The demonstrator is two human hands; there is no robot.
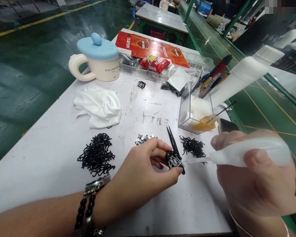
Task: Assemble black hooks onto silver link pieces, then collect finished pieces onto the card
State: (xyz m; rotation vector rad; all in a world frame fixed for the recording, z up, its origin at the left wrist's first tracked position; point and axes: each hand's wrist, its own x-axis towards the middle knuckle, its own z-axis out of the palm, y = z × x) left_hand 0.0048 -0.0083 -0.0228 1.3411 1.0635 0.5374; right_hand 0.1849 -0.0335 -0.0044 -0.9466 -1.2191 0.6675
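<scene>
My left hand (148,164) pinches a small black part with silver metal pieces (174,159) between thumb and fingers, above the white table. In my right hand (256,184) is a translucent white squeeze bottle (254,153), held sideways. Its thin nozzle points left, with the tip at or very near the small part; whether they touch I cannot tell. Black tweezers (172,140) lie behind the held part. Small silver pieces (145,139) are heaped just beyond my left hand. Black hook-shaped pieces form a large pile (97,154) on the left and a smaller pile (193,146) on the right.
A cream mug (103,69) with a blue lid and a white cloth (98,105) stand at the left. Further back are a similar small part (141,84) and a red snack packet (155,63). On the right are a clear box (196,113) and a tall white bottle (246,75).
</scene>
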